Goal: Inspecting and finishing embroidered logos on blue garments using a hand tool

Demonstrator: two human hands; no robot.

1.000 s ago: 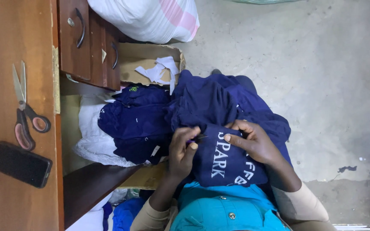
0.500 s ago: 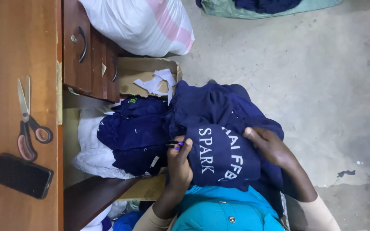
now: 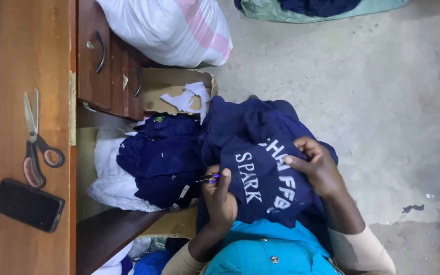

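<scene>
From the head camera, a navy blue knit garment with white block lettering [image 3: 263,175] lies draped over the person's lap, between both hands, its long axis running from about seven o'clock up toward one o'clock. The left hand [image 3: 220,196] sits at the garment's nine o'clock edge, fingers pinched closed on a small purple-handled thread tool [image 3: 208,178] whose tip points toward nine o'clock, away from the lettering. The right hand [image 3: 318,165] rests at three o'clock, fingers curled over the cloth, gripping a fold. Both hands touch the fabric; the left lies nearer the letters. The cloth looks soft and rumpled. At ten o'clock, orange-handled scissors [image 3: 36,147] lie on the brown wooden table [image 3: 6,61].
</scene>
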